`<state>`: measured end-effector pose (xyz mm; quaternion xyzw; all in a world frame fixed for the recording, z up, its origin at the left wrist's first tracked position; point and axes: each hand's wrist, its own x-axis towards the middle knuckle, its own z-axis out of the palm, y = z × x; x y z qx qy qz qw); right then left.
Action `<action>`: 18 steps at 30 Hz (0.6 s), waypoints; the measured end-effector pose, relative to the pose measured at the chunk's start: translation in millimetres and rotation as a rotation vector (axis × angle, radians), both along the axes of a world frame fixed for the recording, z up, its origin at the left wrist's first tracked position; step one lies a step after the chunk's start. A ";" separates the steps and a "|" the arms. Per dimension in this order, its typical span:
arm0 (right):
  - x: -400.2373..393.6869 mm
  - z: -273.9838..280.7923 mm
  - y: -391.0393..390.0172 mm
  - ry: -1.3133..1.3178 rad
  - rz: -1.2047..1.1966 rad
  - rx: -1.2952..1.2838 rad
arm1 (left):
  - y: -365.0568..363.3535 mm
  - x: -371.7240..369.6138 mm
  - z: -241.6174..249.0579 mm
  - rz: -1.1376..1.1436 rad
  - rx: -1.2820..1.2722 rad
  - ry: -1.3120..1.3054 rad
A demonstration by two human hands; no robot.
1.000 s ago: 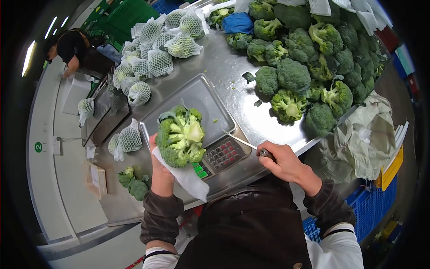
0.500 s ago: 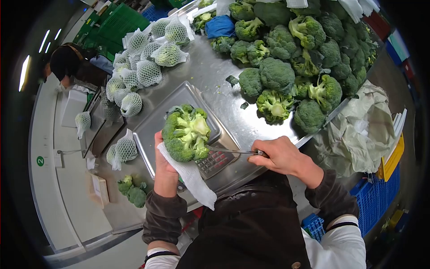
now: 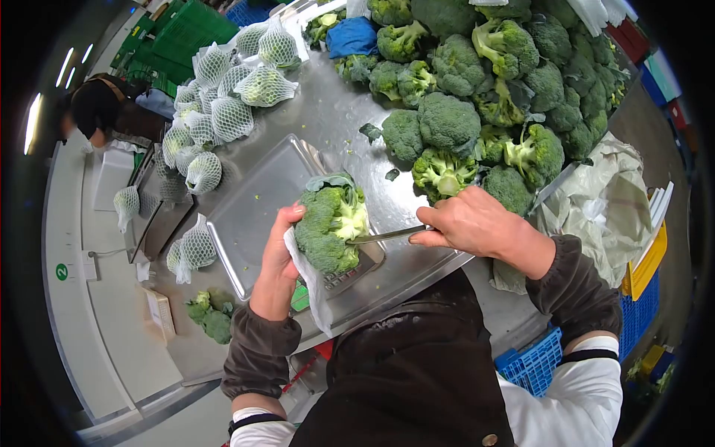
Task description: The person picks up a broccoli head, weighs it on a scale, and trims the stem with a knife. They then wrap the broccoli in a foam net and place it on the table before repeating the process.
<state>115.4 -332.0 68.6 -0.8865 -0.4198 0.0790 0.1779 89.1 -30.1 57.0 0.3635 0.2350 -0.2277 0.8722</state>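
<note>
My left hand (image 3: pixel 277 257) is closed around a broccoli head (image 3: pixel 328 227), its cut stem side turned to the right. A white foam net sleeve (image 3: pixel 311 294) hangs down from between that hand and the broccoli. In my right hand (image 3: pixel 477 229) is a knife (image 3: pixel 391 235), held by its handle. The blade points left, and its tip meets the broccoli near the stems. Below the broccoli lies a weighing scale (image 3: pixel 261 201) with a steel pan, its keypad partly covered.
A large broccoli pile (image 3: pixel 454 119) covers the table's right side, with a blue cloth (image 3: pixel 351 37) on it. Several net-sleeved broccoli heads (image 3: pixel 232 118) lie at upper left. A crumpled plastic bag (image 3: pixel 603 201) hangs by the right edge. Another person (image 3: pixel 112 112) is at far left.
The broccoli has turned in my left hand and shifted slightly right, showing more of its florets. My right hand and the knife have moved up a little.
</note>
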 end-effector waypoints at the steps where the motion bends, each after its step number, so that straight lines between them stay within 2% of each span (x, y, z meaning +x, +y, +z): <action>1: 1.8 -1.8 -0.2 0.078 0.003 -0.027 | -2.8 2.9 -1.2 0.001 -0.001 0.003; 3: 6.4 -6.8 -0.8 0.160 0.007 -0.058 | -9.6 9.1 -4.7 0.017 0.150 -0.150; 4: 9.0 -9.9 -0.5 0.167 -0.004 -0.086 | -14.2 12.5 -6.5 0.019 0.148 -0.146; 6: 14.8 -14.0 0.0 0.175 -0.015 -0.113 | -23.4 20.7 -9.7 0.079 0.417 -0.185; 11: 29.1 -18.7 0.5 0.196 -0.065 -0.209 | -42.3 34.0 -12.5 0.089 0.652 -0.242; 14: 30.2 -18.0 1.4 0.201 -0.114 -0.239 | -50.1 38.4 -20.3 0.132 0.891 -0.439; 18: 28.4 -29.3 2.9 0.243 -0.173 -0.185 | -50.2 45.1 -20.9 0.181 0.763 -0.356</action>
